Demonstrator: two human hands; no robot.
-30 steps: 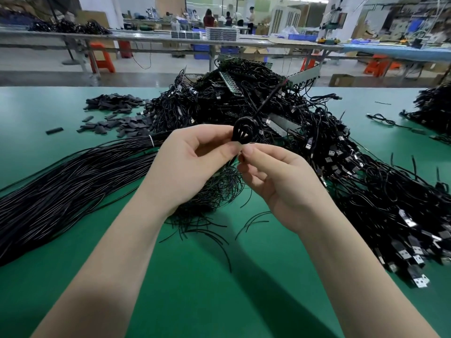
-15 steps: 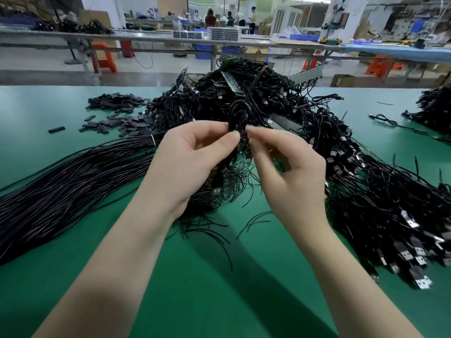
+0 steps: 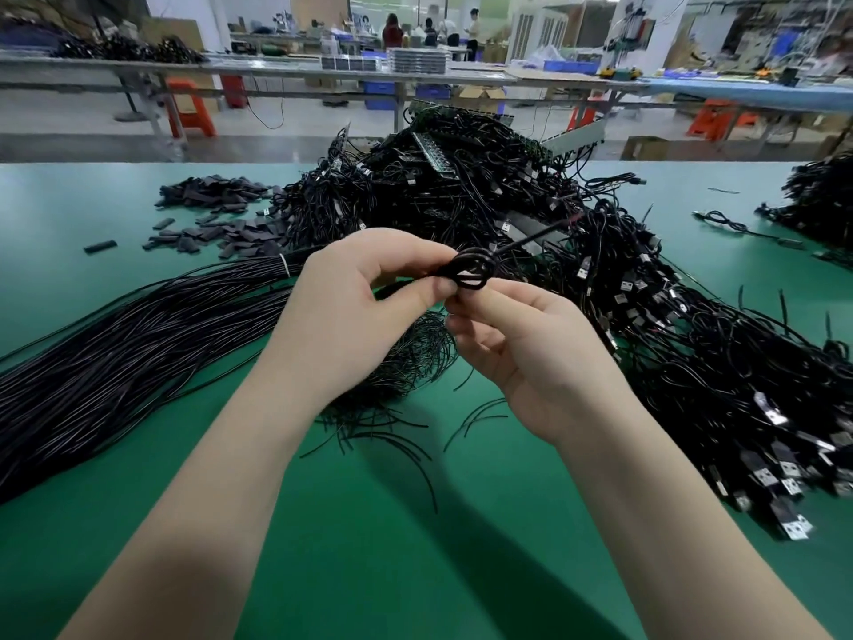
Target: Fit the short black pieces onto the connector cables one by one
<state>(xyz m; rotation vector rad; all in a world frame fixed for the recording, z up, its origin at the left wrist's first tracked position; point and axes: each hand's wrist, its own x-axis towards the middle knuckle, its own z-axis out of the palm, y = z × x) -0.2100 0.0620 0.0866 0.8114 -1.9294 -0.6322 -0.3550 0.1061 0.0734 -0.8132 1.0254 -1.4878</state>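
- Left hand point(image 3: 351, 311) pinches a coiled cable point(image 3: 471, 270) above the counter point(image 3: 415, 524), steadying it for handling.
- Right hand point(image 3: 531, 353): fingers clamped on the coil's lower edge.
- Black pieces point(image 3: 221, 224) lie heaped far left, none visibly in hand.
- Cable pile point(image 3: 531, 224) sits behind.

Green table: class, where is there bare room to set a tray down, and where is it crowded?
Bare: the near table between the forearms, and the far-left corner beyond the black pieces. Crowded: the cable bundle on the left, the connector pile at centre and right.
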